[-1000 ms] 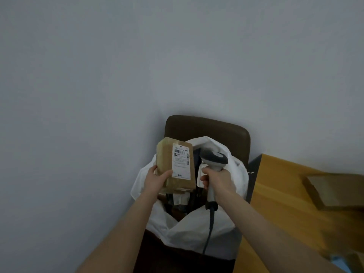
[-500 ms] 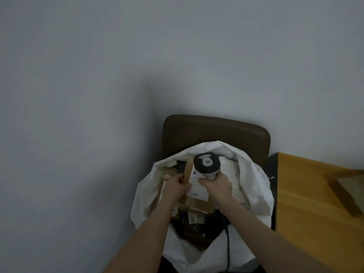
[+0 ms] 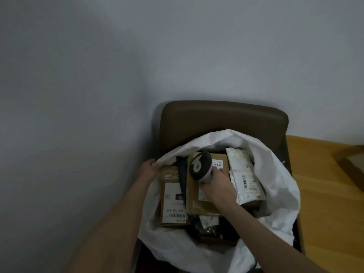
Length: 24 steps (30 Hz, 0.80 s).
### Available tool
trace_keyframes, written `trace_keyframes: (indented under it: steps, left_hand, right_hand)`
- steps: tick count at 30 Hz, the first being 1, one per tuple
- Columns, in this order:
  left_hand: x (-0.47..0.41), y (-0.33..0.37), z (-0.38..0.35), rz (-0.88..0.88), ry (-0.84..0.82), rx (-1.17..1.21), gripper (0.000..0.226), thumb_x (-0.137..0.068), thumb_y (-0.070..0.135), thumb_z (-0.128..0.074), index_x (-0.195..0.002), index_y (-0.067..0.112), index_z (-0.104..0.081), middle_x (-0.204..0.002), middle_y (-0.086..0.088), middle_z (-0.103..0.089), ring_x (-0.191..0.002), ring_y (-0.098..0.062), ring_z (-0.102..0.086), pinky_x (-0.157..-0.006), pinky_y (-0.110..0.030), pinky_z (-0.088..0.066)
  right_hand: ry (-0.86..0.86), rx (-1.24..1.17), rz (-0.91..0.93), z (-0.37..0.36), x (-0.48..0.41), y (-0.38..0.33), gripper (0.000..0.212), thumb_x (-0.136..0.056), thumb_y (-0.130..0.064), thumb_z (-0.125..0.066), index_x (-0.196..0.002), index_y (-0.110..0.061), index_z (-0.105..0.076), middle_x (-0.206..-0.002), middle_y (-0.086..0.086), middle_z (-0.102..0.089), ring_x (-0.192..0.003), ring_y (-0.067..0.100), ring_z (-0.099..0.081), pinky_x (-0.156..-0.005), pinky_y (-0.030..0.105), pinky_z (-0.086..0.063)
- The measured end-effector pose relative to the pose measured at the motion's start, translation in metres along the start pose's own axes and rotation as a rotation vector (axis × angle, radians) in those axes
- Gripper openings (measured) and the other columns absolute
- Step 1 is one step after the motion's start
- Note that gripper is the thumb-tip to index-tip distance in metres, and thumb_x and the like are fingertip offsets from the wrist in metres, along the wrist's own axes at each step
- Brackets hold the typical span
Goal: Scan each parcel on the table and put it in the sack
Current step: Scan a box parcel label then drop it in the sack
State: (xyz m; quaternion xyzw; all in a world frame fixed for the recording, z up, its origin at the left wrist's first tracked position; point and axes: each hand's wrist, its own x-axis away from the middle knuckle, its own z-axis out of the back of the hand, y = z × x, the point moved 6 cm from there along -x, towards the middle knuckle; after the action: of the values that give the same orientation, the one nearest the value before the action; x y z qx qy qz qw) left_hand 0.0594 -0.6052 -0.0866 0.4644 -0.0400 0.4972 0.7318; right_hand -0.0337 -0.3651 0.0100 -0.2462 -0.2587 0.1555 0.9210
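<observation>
Right grip (image 3: 215,185): closed round the handle of the scanner (image 3: 199,167), whose head faces up toward the camera; its fingertips lie on the label of the brown parcel (image 3: 194,205).
Left grip (image 3: 148,171): fingers hooked over the rim of the sack (image 3: 279,190) at its left side, holding the mouth open.
Parcel: inside the sack, lying flat near the middle with its label up, between a labelled box (image 3: 173,194) on the left and a white pouch (image 3: 246,180) on the right.
Step in hand: seating this parcel, judging by how it lies (whether it has been scanned cannot be told).
How to do it well: press it flat with the spare fingers only, so the scanner does not slip from the palm. Hold the rim open until the right grip is clear, or the cloth may fold over the pile.
Sack: stands on a brown chair (image 3: 222,119) and looks nearly full, so parcels are better laid flat than on end.
Surface (image 3: 325,194): its left edge is just beside the chair; a blurred box (image 3: 354,162) near its far right edge is probably next.
</observation>
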Motion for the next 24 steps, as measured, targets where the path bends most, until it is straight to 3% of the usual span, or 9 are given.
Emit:
trace_keyframes:
  steps: [2,4,6,8,10,12,17,21,24]
  left_hand:
    - [-0.007,-0.005,0.0,0.011,0.04,-0.05,0.03,-0.094,0.025,-0.057,-0.12,0.012,-0.063,-0.121,-0.012,-0.063,-0.1,-0.024,-0.057,-0.087,-0.037,-0.045]
    - [-0.007,-0.006,0.0,0.016,0.067,-0.099,0.022,-0.091,0.025,-0.062,-0.109,0.014,-0.067,-0.112,-0.01,-0.066,-0.089,-0.02,-0.056,-0.079,-0.035,-0.045]
    - [-0.004,-0.007,0.0,0.003,0.078,-0.097,0.037,-0.087,0.028,-0.068,-0.12,0.014,-0.059,-0.118,-0.009,-0.062,-0.098,-0.023,-0.058,-0.08,-0.035,-0.046]
    - [-0.005,-0.01,-0.002,0.017,0.056,-0.043,0.052,-0.087,0.028,-0.068,-0.134,0.012,-0.05,-0.129,-0.01,-0.057,-0.112,-0.028,-0.056,-0.091,-0.039,-0.046]
    - [-0.01,-0.014,-0.004,0.048,0.039,0.009,0.036,-0.09,0.025,-0.063,-0.123,0.012,-0.06,-0.122,-0.012,-0.061,-0.105,-0.028,-0.058,-0.096,-0.044,-0.047]
    - [-0.011,-0.013,-0.003,0.062,0.07,-0.009,0.023,-0.092,0.024,-0.061,-0.111,0.012,-0.066,-0.111,-0.012,-0.066,-0.096,-0.026,-0.06,-0.092,-0.045,-0.049]
    - [0.009,0.051,0.025,-0.079,0.281,0.127,0.02,-0.094,0.024,-0.056,-0.103,0.011,-0.069,-0.102,-0.01,-0.068,-0.083,-0.021,-0.057,-0.075,-0.031,-0.041]
    - [0.033,0.114,0.047,-0.275,0.341,0.105,0.016,-0.091,0.022,-0.06,-0.096,0.013,-0.073,-0.096,-0.005,-0.071,-0.089,-0.022,-0.063,-0.079,-0.03,-0.047]
    - [0.054,0.09,0.039,-0.222,0.213,0.207,0.026,-0.092,0.021,-0.06,-0.117,0.014,-0.063,-0.114,-0.005,-0.065,-0.11,-0.025,-0.06,-0.097,-0.038,-0.047]
  right_hand:
    - [0.019,0.003,-0.01,-0.003,-0.003,0.003,0.031,-0.088,-0.034,-0.058,-0.116,-0.023,-0.055,-0.122,0.002,-0.057,-0.12,0.027,-0.053,-0.085,0.038,-0.049]
    - [0.022,0.002,-0.015,-0.002,-0.006,0.004,0.028,-0.086,-0.034,-0.058,-0.112,-0.024,-0.056,-0.116,0.002,-0.058,-0.108,0.025,-0.057,-0.076,0.033,-0.046]
    - [0.01,-0.004,-0.019,-0.001,-0.008,0.006,0.023,-0.086,-0.033,-0.059,-0.107,-0.024,-0.055,-0.111,0.002,-0.059,-0.1,0.024,-0.06,-0.075,0.034,-0.048]
    - [-0.002,-0.006,-0.021,0.0,-0.008,0.008,0.022,-0.086,-0.034,-0.06,-0.105,-0.026,-0.054,-0.108,0.001,-0.06,-0.101,0.022,-0.06,-0.079,0.037,-0.052]
    - [0.0,-0.014,-0.011,-0.001,-0.009,0.008,0.022,-0.086,-0.036,-0.061,-0.106,-0.027,-0.054,-0.107,-0.001,-0.061,-0.107,0.022,-0.059,-0.084,0.039,-0.053]
    - [0.01,-0.015,0.007,0.0,-0.012,0.008,0.018,-0.087,-0.035,-0.06,-0.102,-0.028,-0.053,-0.103,-0.003,-0.06,-0.108,0.023,-0.059,-0.085,0.039,-0.053]
    - [-0.011,-0.008,-0.023,-0.001,-0.014,0.005,0.026,-0.088,-0.027,-0.057,-0.113,-0.021,-0.056,-0.114,0.007,-0.064,-0.118,0.028,-0.054,-0.088,0.043,-0.052]
    - [-0.071,-0.03,-0.035,-0.004,-0.012,0.001,0.028,-0.09,-0.026,-0.056,-0.117,-0.018,-0.055,-0.121,0.012,-0.061,-0.12,0.031,-0.053,-0.093,0.047,-0.05]
    - [-0.118,-0.053,-0.002,-0.001,-0.009,-0.001,0.025,-0.091,-0.024,-0.055,-0.114,-0.014,-0.055,-0.115,0.013,-0.063,-0.114,0.031,-0.055,-0.093,0.047,-0.05]
